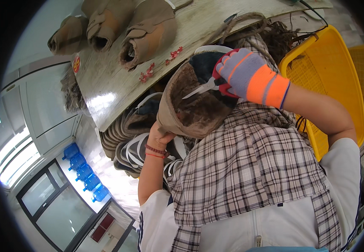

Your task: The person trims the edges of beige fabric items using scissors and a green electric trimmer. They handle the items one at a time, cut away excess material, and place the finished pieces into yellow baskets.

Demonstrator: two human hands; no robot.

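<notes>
We held the boot upper (203, 115) just off the near edge of the desk (203, 31), over the plaid apron (236, 168), its wide mouth turned up toward us. Our left hand (162, 133) grasped its lower left side from outside, though most of those fingers were hidden behind it. The gloved fingers of our right hand (245, 75) were clenched round the red handles of the scissors (207, 86), whose blades reached into the opening; we could not tell whether the tips touched the fleece lining. We judged the upper light and soft, its wall just firm enough to hold a round mouth yet likely to fold under a hard squeeze, and its pile grippy rather than slippery. The outer wall near the rim seemed the best hold, well away from the blades.
</notes>
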